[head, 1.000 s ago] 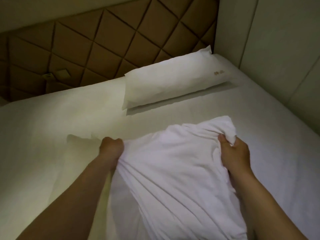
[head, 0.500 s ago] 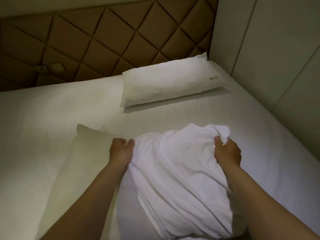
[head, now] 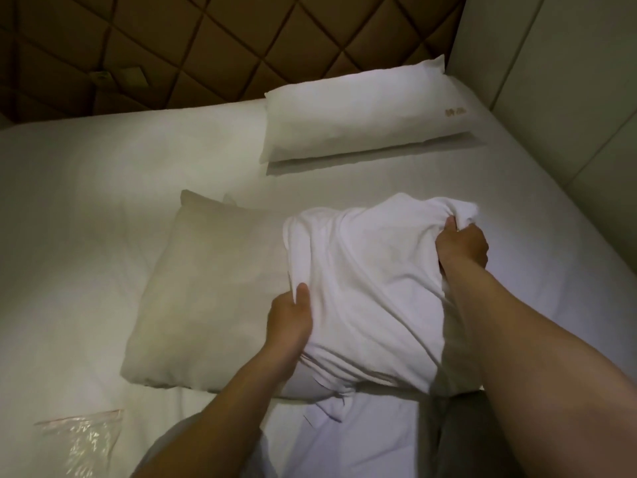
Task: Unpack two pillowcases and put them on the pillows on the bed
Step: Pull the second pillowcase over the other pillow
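A cream pillow (head: 206,294) lies in the middle of the bed, its right half covered by a bunched white pillowcase (head: 365,281). My left hand (head: 289,319) grips the pillowcase's near left edge, thumb on top of the fabric. My right hand (head: 462,246) grips a bunch of the pillowcase at the pillow's far right corner. A second pillow (head: 362,122) in a smooth white case with a small gold mark lies at the head of the bed, on the right.
The white bed sheet (head: 86,208) spreads all around. A clear plastic bag (head: 81,439) lies at the near left. A brown quilted headboard (head: 206,46) runs behind the bed, and a pale wall (head: 568,81) stands along the right side.
My left hand has moved back toward me along the pillowcase's left edge. More of the bare cream pillow shows on the left. My right hand keeps its grip at the far corner.
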Available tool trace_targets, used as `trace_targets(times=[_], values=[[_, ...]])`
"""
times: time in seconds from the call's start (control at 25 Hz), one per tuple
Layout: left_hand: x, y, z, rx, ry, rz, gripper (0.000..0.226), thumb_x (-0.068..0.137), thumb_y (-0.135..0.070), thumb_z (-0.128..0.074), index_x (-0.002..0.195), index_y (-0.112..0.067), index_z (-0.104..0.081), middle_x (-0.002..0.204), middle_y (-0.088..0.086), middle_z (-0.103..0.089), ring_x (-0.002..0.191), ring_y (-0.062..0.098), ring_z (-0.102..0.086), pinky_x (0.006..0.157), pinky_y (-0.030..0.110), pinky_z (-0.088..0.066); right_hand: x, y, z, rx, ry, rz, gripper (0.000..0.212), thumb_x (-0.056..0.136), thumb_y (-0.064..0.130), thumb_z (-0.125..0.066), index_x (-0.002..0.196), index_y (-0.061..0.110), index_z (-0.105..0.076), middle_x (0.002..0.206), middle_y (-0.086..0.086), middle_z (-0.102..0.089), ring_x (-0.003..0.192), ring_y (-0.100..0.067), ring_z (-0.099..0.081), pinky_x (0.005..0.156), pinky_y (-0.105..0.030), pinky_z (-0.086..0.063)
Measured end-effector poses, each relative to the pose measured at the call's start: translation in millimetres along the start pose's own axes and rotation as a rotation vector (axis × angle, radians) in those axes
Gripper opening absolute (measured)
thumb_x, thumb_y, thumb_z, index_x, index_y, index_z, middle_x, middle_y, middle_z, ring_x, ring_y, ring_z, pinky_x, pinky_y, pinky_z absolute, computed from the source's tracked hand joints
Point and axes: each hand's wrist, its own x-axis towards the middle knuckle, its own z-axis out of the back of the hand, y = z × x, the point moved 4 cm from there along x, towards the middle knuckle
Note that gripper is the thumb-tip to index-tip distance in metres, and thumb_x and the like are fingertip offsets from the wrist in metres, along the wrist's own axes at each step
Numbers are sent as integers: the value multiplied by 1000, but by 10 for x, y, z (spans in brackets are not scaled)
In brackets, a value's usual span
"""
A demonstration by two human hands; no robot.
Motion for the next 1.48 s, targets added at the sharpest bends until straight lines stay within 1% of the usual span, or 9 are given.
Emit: trace_targets(times=[0.2, 0.4, 0.52, 0.68, 0.84, 0.96, 1.24, 1.36, 1.48], values=[[313, 67, 727, 291, -187, -144, 57, 103, -45, -32, 113, 0, -66, 119, 23, -64, 109, 38, -60, 101, 40, -42, 30, 101, 121, -28, -38, 68, 55, 96, 57, -42, 128, 15, -57, 125, -12, -63, 109, -35, -62, 95, -43, -50], [363, 84, 1029, 454, -164, -193, 61, 101, -50, -31, 76, -4, -61, 74, 7, -61, 76, 28, -58, 76, 36, -45, 34, 59, 138, -87, -47, 113, 52, 98, 54, -43, 121, 10, -59, 123, -16, -63, 110, -37, -60, 93, -45, -48], [167, 257, 851, 321, -100, -118, 52, 98, -53, -40, 79, -11, -64, 77, 5, -63, 75, 25, -60, 71, 32, -44, 55, -61, 133, -115, -33, 121, 54, 99, 53, -41, 123, 8, -58, 125, -18, -61, 112, -39, -58, 93, -45, -46], [-342, 680, 492, -37, 281, 1, 5, 88, -16, -70, 93, -15, -69, 81, -1, -74, 78, 18, -71, 67, 28, -55, 43, -245, 72, -129, -15, 68, 58, 100, 52, -39, 133, 6, -52, 133, -19, -57, 120, -40, -54, 98, -45, -44], [-608, 1039, 249, -200, 671, 170, 36, 62, -15, -80, 96, -4, -76, 95, 18, -74, 85, 21, -66, 75, 33, -49, 85, -234, 33, -96, -4, 36, 61, 99, 55, -39, 138, 9, -51, 133, -18, -57, 120, -39, -54, 98, -43, -43], [-672, 1063, 119, -344, 638, 304, 29, 73, -7, -79, 100, 0, -72, 84, 18, -67, 75, 26, -60, 77, 44, -53, 114, -239, 30, -87, -13, 23, 61, 99, 55, -40, 138, 9, -51, 134, -18, -57, 120, -39, -54, 98, -42, -43], [-579, 825, 180, -32, 450, 24, 30, 94, -16, -61, 66, -13, -70, 63, 6, -68, 63, 21, -63, 63, 41, -55, 163, -189, 31, -85, -11, 35, 60, 99, 54, -41, 136, 8, -51, 134, -17, -57, 120, -38, -55, 100, -42, -43], [-529, 469, 330, 53, 277, -171, 21, 99, -20, -50, 90, -23, -69, 82, -16, -70, 79, -1, -64, 67, 12, -48, 161, -153, 31, -72, -10, 29, 58, 98, 54, -43, 134, 9, -52, 131, -16, -59, 117, -38, -57, 99, -41, -44], [-426, 184, 403, -1, 81, -200, 24, 103, -26, -42, 112, -23, -64, 102, -9, -68, 96, 4, -63, 83, 21, -51, 162, -122, 18, -58, -16, 26, 56, 95, 56, -43, 130, 13, -54, 125, -14, -62, 109, -37, -61, 96, -43, -49]])
